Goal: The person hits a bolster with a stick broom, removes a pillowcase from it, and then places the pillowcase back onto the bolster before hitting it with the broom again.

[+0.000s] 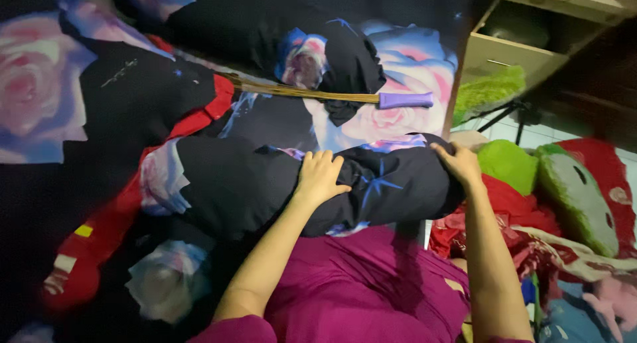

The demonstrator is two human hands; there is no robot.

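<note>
Here, bolster: your long dark bolster pillow (265, 190) lies across the middle of the frame on the rose-print bedsheet (40, 84).
Left hand: your left hand (320, 177) lies flat on its middle, fingers spread, pinning it.
Right hand: your right hand (459, 162) cups its right end, likely steadying the cover.
Around: a stick broom with purple handle (405, 100) lies above; green plush toys (577, 190) crowd the right edge.

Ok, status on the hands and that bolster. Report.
Left hand flat on bolster. Right hand at its end. Broom lies beyond, apart.
</note>
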